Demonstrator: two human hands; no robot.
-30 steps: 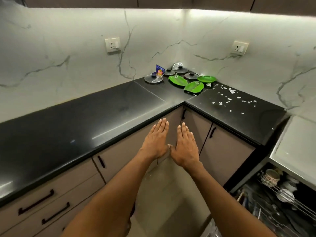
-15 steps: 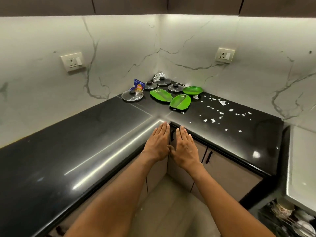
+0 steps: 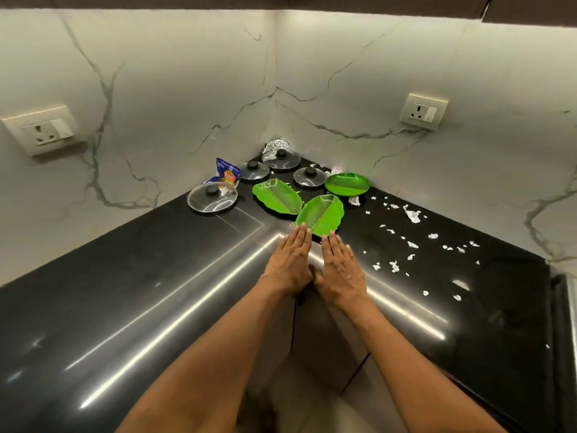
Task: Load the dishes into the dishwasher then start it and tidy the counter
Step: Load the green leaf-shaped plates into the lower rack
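Reaching for the nearest green leaf plate (image 3: 321, 214), our left hand (image 3: 288, 265) and right hand (image 3: 340, 271) are flat, empty; next, we must grip its rim.

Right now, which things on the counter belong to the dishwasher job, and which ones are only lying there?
To load: three green plates; four glass lids.

Lying about, for tidying: chip packet, foil ball, paper scraps.

Both hands, left hand and right hand, are open and hold nothing.
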